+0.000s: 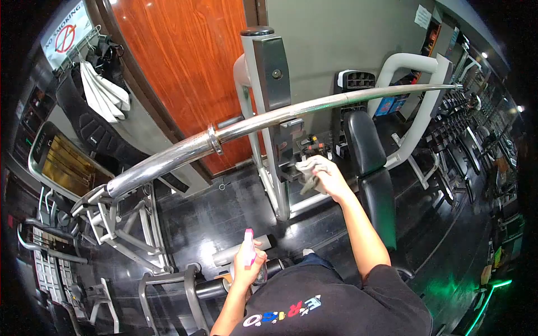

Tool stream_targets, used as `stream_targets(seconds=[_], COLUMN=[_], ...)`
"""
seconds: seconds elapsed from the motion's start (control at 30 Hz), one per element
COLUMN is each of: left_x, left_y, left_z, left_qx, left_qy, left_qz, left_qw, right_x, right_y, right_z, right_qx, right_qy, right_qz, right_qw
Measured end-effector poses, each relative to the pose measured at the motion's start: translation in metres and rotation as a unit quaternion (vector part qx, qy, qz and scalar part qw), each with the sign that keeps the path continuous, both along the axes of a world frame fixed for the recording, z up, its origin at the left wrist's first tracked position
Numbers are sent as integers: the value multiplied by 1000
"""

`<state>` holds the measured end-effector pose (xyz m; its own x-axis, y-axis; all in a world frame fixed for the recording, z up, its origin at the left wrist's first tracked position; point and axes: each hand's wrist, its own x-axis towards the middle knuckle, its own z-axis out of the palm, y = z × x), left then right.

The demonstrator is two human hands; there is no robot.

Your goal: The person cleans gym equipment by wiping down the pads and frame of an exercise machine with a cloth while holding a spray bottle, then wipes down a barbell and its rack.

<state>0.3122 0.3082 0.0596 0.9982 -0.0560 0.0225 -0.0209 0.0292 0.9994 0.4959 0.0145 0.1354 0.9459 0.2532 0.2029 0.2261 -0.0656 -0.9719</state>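
Note:
My left hand [242,270] is low in front of my body, its fingers wrapped around a spray bottle [249,246] with a pink and white trigger head. The bottle's lower part is mostly hidden by the hand. Further up and to the right, my right hand [324,168] grips a crumpled greyish cloth [308,178]. Cloth and hand are beside the rack upright [276,84], below a long metal barbell [314,105] that crosses the view. Whether the cloth touches the upright I cannot tell. The barbell carries no plates on its near sleeve [162,162].
A black padded bench [367,145] stands right of the upright. Behind are a wooden door [179,56] and hanging white towels [101,92]. Dumbbell racks [457,120] line the right side. Grey machine frames [126,235] stand on the left over dark flooring [190,218].

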Motion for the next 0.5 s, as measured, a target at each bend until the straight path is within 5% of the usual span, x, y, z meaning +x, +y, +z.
stream_targets(seconds=[0.2,0.3,0.37,0.4,0.5], left_x=[-5,-4,0,1,4], left_y=[-4,-11,-18,-19,-23], left_z=[9,11,15,14,12], left_qx=[0,0,-19,-5,1], left_qy=[6,37,19,16,-1], left_qz=[-23,-19,-7,-8,-15], left_qw=[1000,999,1000,1000,1000], right_x=[-6,4,13,15,11], right_y=[-2,19,40,54,77], right_z=[-10,27,37,49,27], right_qx=[223,48,-212,-358,-379], right_qy=[102,-182,-332,-328,-332], right_qz=[-222,-207,-240,-176,-154], right_qw=[944,960,887,856,850])
